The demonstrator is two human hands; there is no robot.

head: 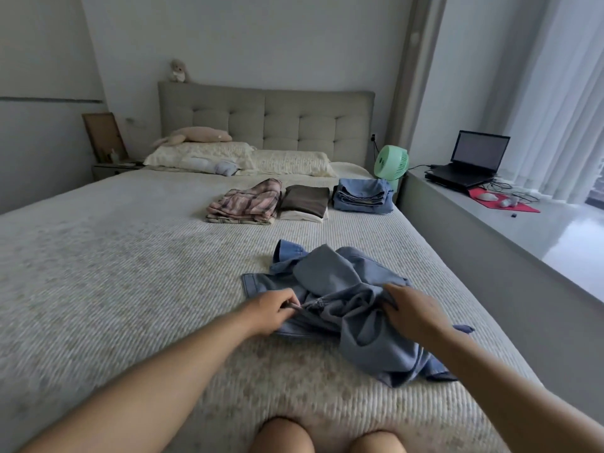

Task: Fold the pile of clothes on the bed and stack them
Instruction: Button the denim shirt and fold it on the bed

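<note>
- The step in hand looks like the start of one more fold: a crumpled blue denim garment (353,305) lies low and right of centre in the frame, on the bed (114,256), not yet spread flat.
- The left hand (271,313) pinches a gathered bit of the garment's cloth between thumb and fingers, at centre frame just left of the heap.
- The right hand (413,312) lies over the garment's right side with its fingers curled down into the cloth; it looks like a grip, though the fingertips are hidden in the folds.
- Next, I would judge, the two hands need to find matching edges or a waistband, draw the cloth apart and lay it flat. The sleeves or legs are tangled, so it is hard to tell which part is which.
- Folded already, in a row across the upper middle of the frame, I count three stacks: a pink plaid stack (245,204) on the left, a brown-and-cream stack (305,202) just beside it, and a blue denim stack (362,195) to the right, near the bed's edge.
- One loose garment is left, so the task seems close to done.
- Also in view: two pillows (238,158) against the headboard (266,120), one green fan (391,162) and one open laptop (470,161) on the ledge at upper right.
</note>
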